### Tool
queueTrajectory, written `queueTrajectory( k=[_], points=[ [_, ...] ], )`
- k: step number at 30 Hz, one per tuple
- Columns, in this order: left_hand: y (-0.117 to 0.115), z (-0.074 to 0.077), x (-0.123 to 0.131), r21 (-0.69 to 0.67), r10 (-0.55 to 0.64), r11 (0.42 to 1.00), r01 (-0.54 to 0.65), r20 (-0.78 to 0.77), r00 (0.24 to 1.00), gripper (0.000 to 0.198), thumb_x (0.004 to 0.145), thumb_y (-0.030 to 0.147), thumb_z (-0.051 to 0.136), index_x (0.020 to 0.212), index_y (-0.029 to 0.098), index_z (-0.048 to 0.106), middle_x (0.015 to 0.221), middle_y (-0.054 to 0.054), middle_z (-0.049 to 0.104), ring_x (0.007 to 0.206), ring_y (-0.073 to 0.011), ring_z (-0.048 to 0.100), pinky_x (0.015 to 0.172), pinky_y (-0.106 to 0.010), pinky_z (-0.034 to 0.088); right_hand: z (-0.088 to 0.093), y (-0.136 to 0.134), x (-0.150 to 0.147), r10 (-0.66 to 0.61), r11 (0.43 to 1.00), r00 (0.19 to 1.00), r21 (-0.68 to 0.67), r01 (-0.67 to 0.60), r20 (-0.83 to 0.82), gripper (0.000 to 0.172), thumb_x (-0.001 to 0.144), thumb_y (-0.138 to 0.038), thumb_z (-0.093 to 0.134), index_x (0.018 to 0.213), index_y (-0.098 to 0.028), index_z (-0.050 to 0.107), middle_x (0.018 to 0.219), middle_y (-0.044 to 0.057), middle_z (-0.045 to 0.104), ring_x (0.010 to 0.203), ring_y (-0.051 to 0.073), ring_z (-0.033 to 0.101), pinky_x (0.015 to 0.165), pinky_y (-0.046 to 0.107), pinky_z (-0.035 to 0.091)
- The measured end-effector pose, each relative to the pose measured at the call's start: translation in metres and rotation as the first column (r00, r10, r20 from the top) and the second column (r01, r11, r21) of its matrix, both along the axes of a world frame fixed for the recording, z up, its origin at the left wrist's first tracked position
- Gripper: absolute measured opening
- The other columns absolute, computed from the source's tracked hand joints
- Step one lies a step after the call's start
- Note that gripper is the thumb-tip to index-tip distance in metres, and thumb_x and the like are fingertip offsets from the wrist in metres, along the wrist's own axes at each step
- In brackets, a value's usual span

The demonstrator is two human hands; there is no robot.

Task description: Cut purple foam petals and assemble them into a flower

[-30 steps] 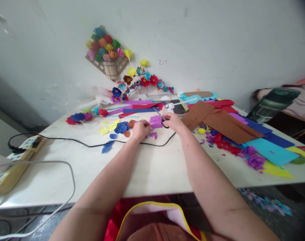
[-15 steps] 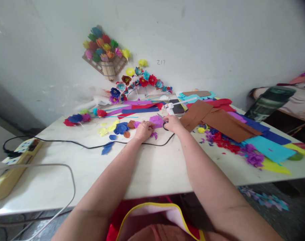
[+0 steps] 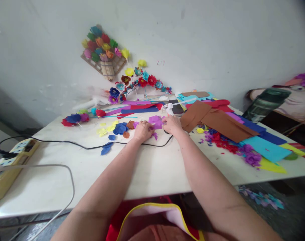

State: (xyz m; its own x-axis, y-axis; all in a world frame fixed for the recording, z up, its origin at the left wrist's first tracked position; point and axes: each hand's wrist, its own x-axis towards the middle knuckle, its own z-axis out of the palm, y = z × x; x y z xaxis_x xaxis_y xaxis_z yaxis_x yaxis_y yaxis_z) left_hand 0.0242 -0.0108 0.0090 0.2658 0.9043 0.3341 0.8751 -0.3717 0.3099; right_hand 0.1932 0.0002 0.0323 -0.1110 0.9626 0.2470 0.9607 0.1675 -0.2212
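My left hand (image 3: 143, 130) and my right hand (image 3: 172, 124) are close together far out on the white table (image 3: 147, 167). Between them lies a purple paper piece (image 3: 156, 122). The left hand's fingers are curled and pinch the edge of that purple paper. The right hand is closed around black-handled scissors (image 3: 165, 129), whose blades point at the paper. Blue, brown and yellow paper petals (image 3: 118, 128) lie just left of the left hand. A black cable (image 3: 92, 146) runs under both wrists.
Brown, blue, cyan and red paper sheets (image 3: 225, 125) cover the right side, with purple and red scraps (image 3: 233, 149) beside them. Paper flowers (image 3: 139, 82) stand along the wall, and a flower basket (image 3: 104, 50) hangs above. A power strip (image 3: 9, 167) sits at the left edge.
Both hands have drawn closer together around the purple paper. The left hand moved right onto its edge and the right hand with the scissors shifted slightly left.
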Motion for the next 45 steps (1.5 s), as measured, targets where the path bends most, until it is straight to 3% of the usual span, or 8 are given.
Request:
queueTrajectory(
  k=[8, 14, 20, 28, 33, 38, 41, 45],
  points=[
    [-0.003, 0.002, 0.001, -0.007, 0.003, 1.0, -0.003, 0.017, 1.0, 0.021, 0.074, 0.017, 0.06, 0.088, 0.016, 0.075, 0.098, -0.011, 0.07, 0.096, -0.0242, 0.062, 0.096, -0.035, 0.046, -0.003, 0.005, -0.004, -0.069, 0.988, 0.996, -0.145, 0.06, -0.057, 0.027, 0.082, -0.025, 0.054, 0.095, -0.027, 0.077, 0.108, 0.005, 0.073, 0.101, 0.026, 0.065, 0.083, 0.033, 0.046],
    [-0.002, 0.002, 0.001, -0.004, 0.004, 1.0, -0.004, 0.031, 1.0, 0.02, 0.074, 0.015, 0.059, 0.086, 0.017, 0.075, 0.096, -0.01, 0.07, 0.092, -0.0228, 0.063, 0.092, -0.034, 0.047, -0.005, 0.011, -0.009, -0.092, 0.987, 0.994, -0.134, 0.084, -0.051, 0.022, 0.082, -0.031, 0.058, 0.094, -0.026, 0.077, 0.106, 0.006, 0.074, 0.101, 0.025, 0.065, 0.088, 0.035, 0.042],
    [0.0, 0.0, 0.0, 0.009, -0.004, 1.0, 0.004, 0.081, 0.997, 0.016, 0.073, 0.014, 0.059, 0.08, 0.016, 0.074, 0.093, -0.011, 0.071, 0.093, -0.0241, 0.062, 0.092, -0.034, 0.047, -0.011, 0.016, -0.012, -0.084, 0.994, 0.993, -0.083, 0.076, -0.088, 0.022, 0.082, -0.023, 0.054, 0.088, -0.023, 0.076, 0.099, 0.006, 0.075, 0.096, 0.024, 0.065, 0.088, 0.035, 0.039],
    [0.001, -0.003, -0.002, 0.032, -0.054, 0.998, 0.048, 0.236, 0.97, 0.007, 0.067, 0.015, 0.066, 0.061, 0.018, 0.065, 0.079, -0.009, 0.067, 0.079, -0.0224, 0.061, 0.084, -0.035, 0.047, -0.011, 0.016, -0.005, -0.091, 0.996, 0.955, -0.028, 0.086, -0.283, 0.016, 0.081, -0.022, 0.057, 0.078, -0.021, 0.073, 0.086, 0.004, 0.073, 0.086, 0.022, 0.064, 0.081, 0.032, 0.04],
    [0.002, -0.004, -0.006, -0.002, -0.013, 1.0, 0.017, 0.525, 0.851, 0.02, 0.067, 0.028, 0.07, 0.056, 0.018, 0.057, 0.076, -0.006, 0.064, 0.07, -0.0177, 0.058, 0.071, -0.03, 0.046, -0.013, 0.019, -0.001, 0.025, 0.998, 0.869, 0.064, 0.008, -0.495, 0.011, 0.077, -0.019, 0.058, 0.072, -0.019, 0.067, 0.071, 0.001, 0.067, 0.071, 0.018, 0.058, 0.07, 0.029, 0.041],
    [0.005, -0.004, -0.009, -0.089, 0.083, 0.996, -0.024, 0.761, 0.643, 0.023, 0.067, 0.035, 0.072, 0.078, 0.017, 0.065, 0.067, -0.002, 0.061, 0.064, -0.0155, 0.055, 0.064, -0.028, 0.043, -0.02, 0.027, -0.001, 0.224, 0.973, 0.743, 0.187, -0.135, -0.63, 0.009, 0.072, -0.02, 0.058, 0.064, -0.019, 0.061, 0.063, -0.001, 0.06, 0.063, 0.016, 0.053, 0.063, 0.027, 0.041],
    [0.007, -0.004, -0.009, -0.091, 0.059, 0.995, 0.03, 0.826, 0.56, 0.033, 0.062, 0.035, 0.077, 0.086, 0.015, 0.066, 0.077, -0.004, 0.065, 0.068, -0.0147, 0.057, 0.067, -0.027, 0.043, -0.021, 0.027, -0.005, 0.273, 0.962, 0.701, 0.209, -0.177, -0.659, 0.008, 0.072, -0.021, 0.059, 0.065, -0.019, 0.061, 0.064, 0.0, 0.06, 0.063, 0.016, 0.053, 0.063, 0.028, 0.042],
    [0.004, -0.003, -0.008, -0.156, 0.07, 0.979, 0.127, 0.856, 0.513, 0.035, 0.058, 0.04, 0.08, 0.074, 0.015, 0.063, 0.06, 0.001, 0.056, 0.053, -0.0098, 0.047, 0.053, -0.024, 0.035, -0.018, 0.02, -0.014, 0.305, 0.952, 0.667, 0.207, -0.225, -0.68, 0.007, 0.071, -0.019, 0.06, 0.064, -0.019, 0.059, 0.062, 0.0, 0.059, 0.061, 0.015, 0.053, 0.062, 0.028, 0.041]
  ],
)
